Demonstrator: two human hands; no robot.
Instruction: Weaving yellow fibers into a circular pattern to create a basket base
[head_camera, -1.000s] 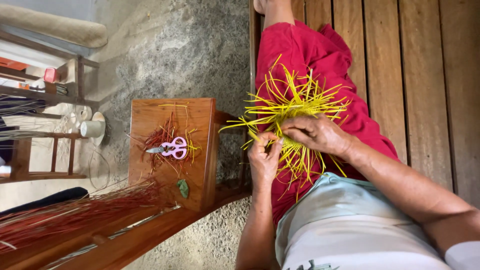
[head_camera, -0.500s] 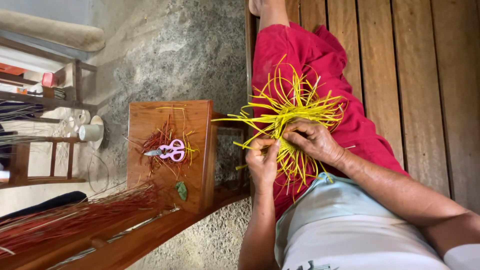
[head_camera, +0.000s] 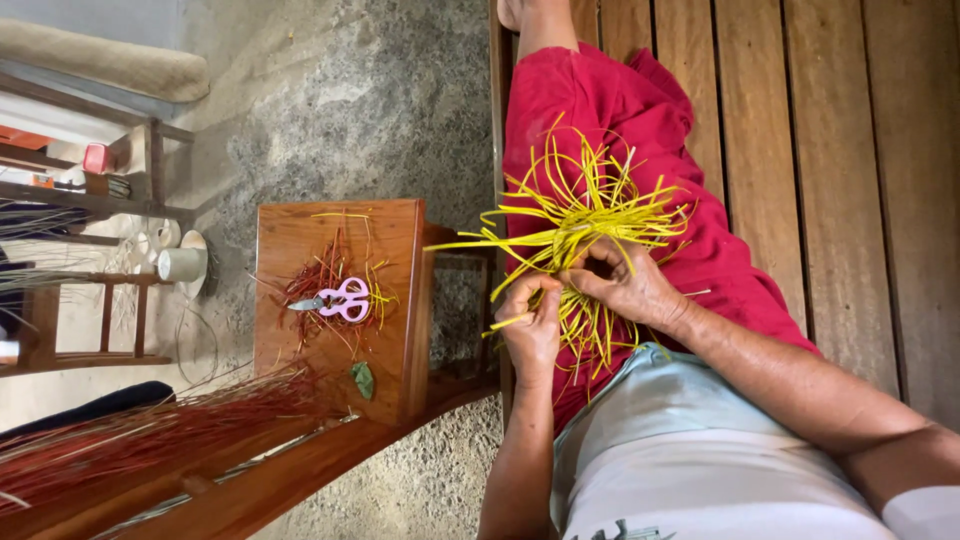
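Observation:
A bundle of yellow weaving strips (head_camera: 590, 215) fans out over my lap on red trousers (head_camera: 640, 120). My left hand (head_camera: 530, 325) pinches a few strips at the lower left of the bundle. Touching it on the right, my right hand (head_camera: 625, 285) grips the crossing point of the strips with its fingers curled over them. Loose strip ends stick out all around both hands.
I sit on a wooden plank deck (head_camera: 830, 150). To my left stands a small wooden stool (head_camera: 300, 240) bearing pink scissors (head_camera: 340, 300), red and yellow strip offcuts and a green leaf (head_camera: 363, 380). Long red strips (head_camera: 150, 435) lie on a beam. A white cup (head_camera: 180, 263) sits on gravel.
Both hands stay on the yellow bundle; the fingers have shifted slightly along the strips, and the fan of ends has spread a little.

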